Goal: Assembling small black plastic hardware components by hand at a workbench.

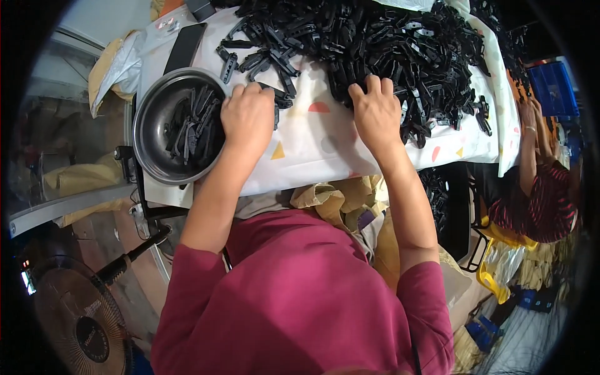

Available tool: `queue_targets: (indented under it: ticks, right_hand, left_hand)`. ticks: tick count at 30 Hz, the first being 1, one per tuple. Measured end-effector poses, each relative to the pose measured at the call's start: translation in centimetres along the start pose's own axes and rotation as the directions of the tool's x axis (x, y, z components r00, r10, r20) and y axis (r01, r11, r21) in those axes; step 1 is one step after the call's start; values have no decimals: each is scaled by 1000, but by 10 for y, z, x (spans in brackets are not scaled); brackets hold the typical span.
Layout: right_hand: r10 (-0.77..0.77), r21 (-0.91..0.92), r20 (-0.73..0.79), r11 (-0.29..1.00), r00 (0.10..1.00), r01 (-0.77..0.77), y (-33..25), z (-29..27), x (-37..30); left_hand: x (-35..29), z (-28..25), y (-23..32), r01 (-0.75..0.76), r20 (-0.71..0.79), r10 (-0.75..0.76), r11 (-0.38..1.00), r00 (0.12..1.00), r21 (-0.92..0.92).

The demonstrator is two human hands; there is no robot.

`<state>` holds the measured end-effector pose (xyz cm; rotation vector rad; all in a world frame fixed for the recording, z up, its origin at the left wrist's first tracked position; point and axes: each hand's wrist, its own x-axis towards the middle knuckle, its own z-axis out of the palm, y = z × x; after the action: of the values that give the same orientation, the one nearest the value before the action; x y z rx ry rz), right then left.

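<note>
My left hand [249, 117] is closed beside the metal bowl, its fingers curled down out of sight. A slim black plastic part [275, 116] shows along its right side. In the metal bowl [144, 134] lie several narrow black plastic pieces [195, 128]. At the near edge of a big heap of black plastic parts [406, 56], my right hand [378, 115] is closed with bent fingers. What it grips, if anything, is hidden under the fingers. Looser black parts [269, 56] lie on the cloth beyond my left hand.
A white patterned cloth [306, 150] covers the table. Behind the bowl lies a dark flat phone-like slab [185, 48]. A standing fan [87, 325] is at lower left. At right, another person's arms [530, 140] reach toward another dark pile, near a blue crate [553, 87].
</note>
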<state>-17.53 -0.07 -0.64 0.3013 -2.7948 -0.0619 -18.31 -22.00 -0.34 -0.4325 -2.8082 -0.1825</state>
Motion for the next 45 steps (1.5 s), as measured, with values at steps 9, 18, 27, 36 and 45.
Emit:
queue_targets:
  ticks: [9,18,27,36,45]
  right_hand:
    - [-177,-11,55,984,983,178,-8,6,-21]
    - [46,673,-291,720,956,170,-8,-24,-33]
    - [-51,828,-213,520,976,208,-17,-64,-38]
    - [94,837,-281,512,955,196,-27,-64,-52]
    - [59,706,-253,694,966,143,-23,-57,-54]
  left_hand:
    - [9,-7,3,24,262,4,994,965,-105]
    - [13,-26,10,331,252,-220,724,942,-605]
    - [11,-63,30,469,478,275,101,834,-877]
    - [-4,-76,31,-284,-91,414,433,905,-856]
    - [-17,-49,32,-270,-43,382,564,923,-781]
